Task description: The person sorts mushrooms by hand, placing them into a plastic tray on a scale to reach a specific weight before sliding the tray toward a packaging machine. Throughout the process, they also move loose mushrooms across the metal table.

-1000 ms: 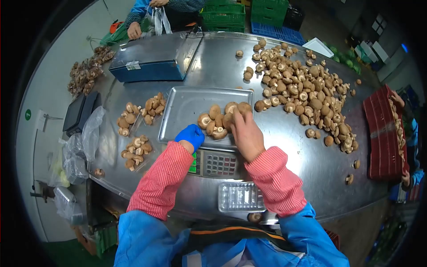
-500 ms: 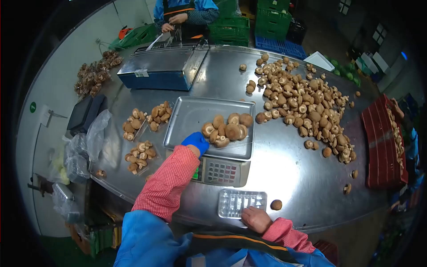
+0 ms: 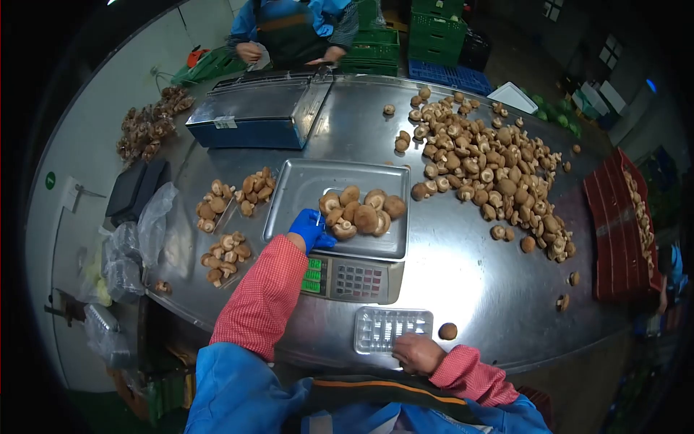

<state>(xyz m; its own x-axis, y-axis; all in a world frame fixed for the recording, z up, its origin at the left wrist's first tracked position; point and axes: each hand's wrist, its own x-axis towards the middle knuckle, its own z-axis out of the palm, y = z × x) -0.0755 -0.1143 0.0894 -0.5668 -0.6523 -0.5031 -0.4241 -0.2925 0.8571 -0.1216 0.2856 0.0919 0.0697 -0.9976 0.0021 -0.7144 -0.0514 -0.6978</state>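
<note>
My left hand [image 3: 311,230], in a blue glove, is at the left edge of a cluster of brown mushrooms [image 3: 366,218] on the metal scale tray [image 3: 289,195]. Its fingers are apart, close beside the nearest mushrooms. Below the tray, the scale's keypad and green display [image 3: 312,276] show. My bare right hand [image 3: 419,353] rests on the lower right edge of a clear plastic tray [image 3: 372,329], its fingers bent over the rim. One mushroom [image 3: 447,331] lies just right of that tray.
Packed mushrooms [image 3: 228,254] lie left of the scale. A large mushroom pile [image 3: 499,166] covers the right side, near a red crate [image 3: 614,224]. A blue-sided metal machine [image 3: 246,108] stands ahead, with a co-worker [image 3: 293,32] behind it. Plastic bags [image 3: 155,217] lie at left.
My left hand has shifted slightly left and its fingers have spread; more of the green display shows. The co-worker's hands have moved apart. My right hand remains at the clear tray.
</note>
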